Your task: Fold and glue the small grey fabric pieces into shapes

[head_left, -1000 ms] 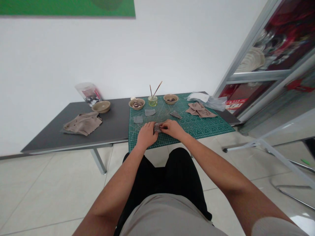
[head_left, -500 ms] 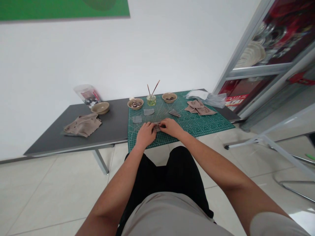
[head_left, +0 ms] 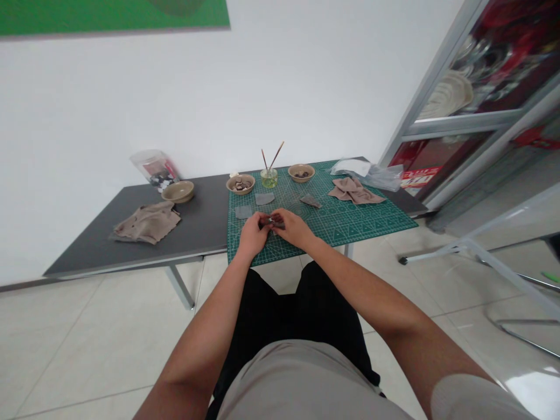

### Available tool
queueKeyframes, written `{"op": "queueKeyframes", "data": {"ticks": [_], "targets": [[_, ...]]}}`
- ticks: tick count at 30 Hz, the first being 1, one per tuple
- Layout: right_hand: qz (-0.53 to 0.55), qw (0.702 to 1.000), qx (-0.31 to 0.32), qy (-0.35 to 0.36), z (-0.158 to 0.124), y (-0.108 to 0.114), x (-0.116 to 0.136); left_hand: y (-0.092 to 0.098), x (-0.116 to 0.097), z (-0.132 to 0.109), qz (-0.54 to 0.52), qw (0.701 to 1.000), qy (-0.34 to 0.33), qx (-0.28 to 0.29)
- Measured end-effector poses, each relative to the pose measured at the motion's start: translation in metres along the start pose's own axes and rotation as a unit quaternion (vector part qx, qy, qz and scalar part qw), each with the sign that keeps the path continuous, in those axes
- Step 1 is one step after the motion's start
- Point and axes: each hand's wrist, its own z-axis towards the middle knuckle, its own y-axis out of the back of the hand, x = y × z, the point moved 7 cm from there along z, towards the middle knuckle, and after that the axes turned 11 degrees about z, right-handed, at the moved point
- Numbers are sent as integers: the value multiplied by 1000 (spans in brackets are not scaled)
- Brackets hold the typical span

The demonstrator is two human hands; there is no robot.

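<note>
Small dark greyish piece (head_left: 275, 224) between hands, pinched in fingertips of left hand (head_left: 252, 233) and right hand (head_left: 292, 227), over green gridded mat (head_left: 350, 220). Beyond: thin squarish sheets (head_left: 265, 199), round bowls (head_left: 301, 179), crumpled brown cloth (head_left: 355, 192).

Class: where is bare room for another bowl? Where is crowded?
Bare: dark table between spread cloth and green mat; mat right of the right hand, in front of the crumpled cloth. Crowded: mat's back, with bowls, jar and plastic bag.

I see loads of room on the near right of the green mat (head_left: 343, 220); left hand (head_left: 254, 231) and right hand (head_left: 291, 227) crowd the near left, and sticks (head_left: 276, 155) in that jar (head_left: 269, 179) poke up far side.
</note>
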Motion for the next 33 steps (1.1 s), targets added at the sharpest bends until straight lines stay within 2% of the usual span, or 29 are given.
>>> {"op": "queueKeyframes", "data": {"ticks": [4,6,9,12,15,19,21,24,28,31,33], "targets": [[-103,993,-7,-56,0,10,-14,7,9,-1,-62,996,38,-41],[-119,989,4,-87,0,13,-18,10,13,-3,-103,991,52,-62],[-73,990,-11,-118,1,18,-19,12,20,-5,-155,982,71,-80],[-5,986,-84,-143,0,30,-20,14,20,-7,-163,979,72,-96],[6,981,-148,-123,-2,41,-18,14,19,-7,-156,980,73,-98],[-1,981,-136,-138,-5,43,-21,13,16,-7,-135,983,79,-92],[1,977,-151,-148,-6,46,-22,13,16,-7,-125,985,78,-89],[19,977,-176,-121,-7,52,-16,13,16,-7,-108,987,77,-88],[10,978,-155,-137,-10,52,-15,16,14,-8,-86,989,78,-92],[-9,971,-194,-138,-16,61,-14,17,13,-9,-84,989,79,-92],[-11,972,-196,-133,-18,64,-13,17,13,-9,-83,989,77,-90]]}}
